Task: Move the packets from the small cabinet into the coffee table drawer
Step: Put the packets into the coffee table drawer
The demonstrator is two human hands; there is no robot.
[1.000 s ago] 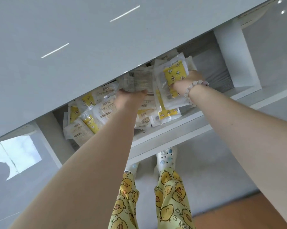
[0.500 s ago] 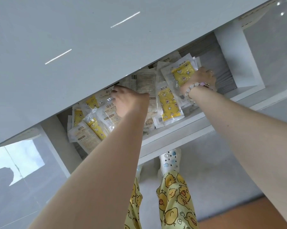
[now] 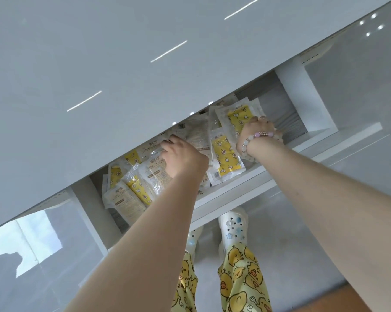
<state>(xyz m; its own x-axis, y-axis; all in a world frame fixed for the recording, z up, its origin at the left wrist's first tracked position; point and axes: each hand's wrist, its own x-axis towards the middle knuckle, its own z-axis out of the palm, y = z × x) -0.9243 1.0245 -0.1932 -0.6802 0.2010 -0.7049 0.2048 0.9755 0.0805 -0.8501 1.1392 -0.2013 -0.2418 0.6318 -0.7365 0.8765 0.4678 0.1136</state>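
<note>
1. Head view, looking down into a white open drawer [image 3: 246, 184] pulled out from under a glossy pale grey tabletop [image 3: 122, 64]. The tabletop edge hides the back of the drawer.
2. The clear and white plastic packets with yellow printed inserts [image 3: 131, 194] are all in the drawer. They lie in a loose overlapping pile from the left wall to about two thirds across. Some are face up showing yellow, some show a white label side.
3. Left hand [image 3: 183, 158] is palm down on the middle of the pile. Its fingers are curled down among the packets with the tips hidden. It touches the white-label ones under it, but I can't tell whether it actually has hold of one.
4. Right hand [image 3: 258, 128] is at the right end of the pile, knuckles up. Its fingers are curled round the edge of the upright yellow-print packet [image 3: 237, 115], which leans tilted against the packets behind it.
5. The flat star-print packet [image 3: 226, 158] lies just below that hand against the drawer's front wall, between the two wrists.
6. The right end of the drawer, beyond the right hand, shows grey layered material. I can't tell what it is.
7. A pale and pink bead bracelet [image 3: 257, 137] is on the right wrist. Both forearms are bare.
8. Below the drawer front are yellow chick-print trousers [image 3: 241, 266] and white perforated clogs [image 3: 232, 226] on a glossy grey tile floor [image 3: 44, 255].
</note>
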